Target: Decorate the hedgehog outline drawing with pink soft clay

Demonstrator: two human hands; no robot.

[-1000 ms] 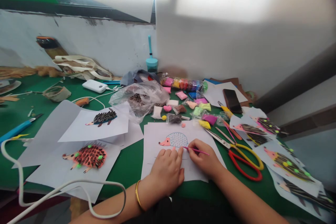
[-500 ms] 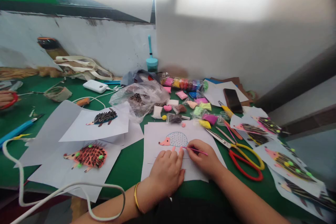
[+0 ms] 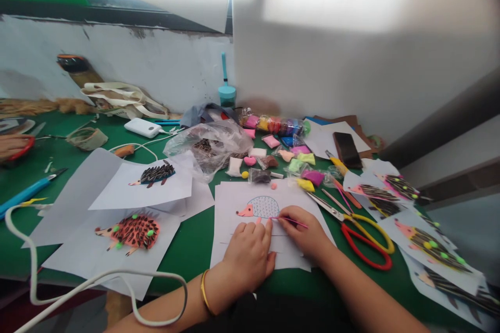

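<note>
A white sheet of paper (image 3: 230, 197) in front of me bears a hedgehog drawing (image 3: 263, 206) with a blue outlined, scale-patterned body and a pink clay face. My left hand (image 3: 250, 250) rests on the sheet below the drawing, fingers stretched forward, holding nothing. Pinched in my right hand (image 3: 302, 229) is a thin pink clay tool (image 3: 299, 223). Its tip touches the paper or a small pink bit at the hedgehog's lower edge, close to my left fingertips. A small pink clay lump (image 3: 274, 186) sits at the sheet's top edge.
Red-and-yellow scissors (image 3: 365, 237) lie right of the sheet, near finished hedgehog pictures (image 3: 429, 244). Clay packets (image 3: 312, 176) and a plastic bag of seeds (image 3: 211, 145) are behind. More hedgehog pictures (image 3: 128, 231) and a white cable (image 3: 97, 277) lie left. Another person's hand (image 3: 13, 146) is far left.
The other person's hand at the far left has come slightly further into view with a red handle. My own hands and the clay tool stay almost still.
</note>
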